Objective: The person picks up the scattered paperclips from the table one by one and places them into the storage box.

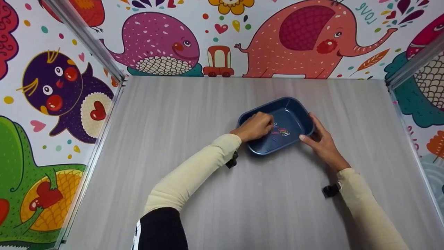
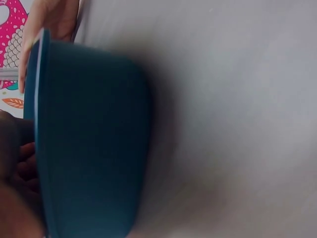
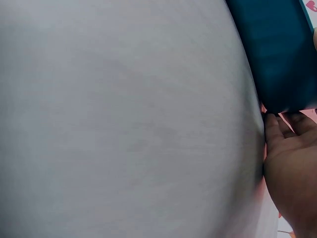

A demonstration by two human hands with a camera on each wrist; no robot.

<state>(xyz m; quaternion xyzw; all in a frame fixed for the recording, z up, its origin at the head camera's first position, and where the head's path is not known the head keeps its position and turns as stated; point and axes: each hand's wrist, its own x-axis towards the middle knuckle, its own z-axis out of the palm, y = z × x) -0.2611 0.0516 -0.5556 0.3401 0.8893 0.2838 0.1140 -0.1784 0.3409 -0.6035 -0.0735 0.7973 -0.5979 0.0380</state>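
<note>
A blue plastic basin (image 1: 264,150) with rounded corners stands on the table in the head view. Several small coloured paper clips (image 1: 282,131) lie on its floor. My left hand (image 1: 256,125) reaches over the left side into the basin, knuckles up and fingers curled, just left of the clips; its palm side is hidden. In the left wrist view its fingers (image 2: 27,163) show behind the rim. My right hand (image 1: 322,140) grips the basin's right end, thumb at the front rim and fingers along the outer wall. The right wrist view shows these fingers (image 3: 275,131) against the basin (image 3: 282,54).
The pale wood-grain table (image 1: 208,194) is bounded by printed cartoon panels, with a whale (image 1: 156,41) and an elephant (image 1: 270,52) at the back. Metal corner rails (image 1: 86,38) join the panels. A black wrist camera (image 1: 331,190) sits by the right sleeve.
</note>
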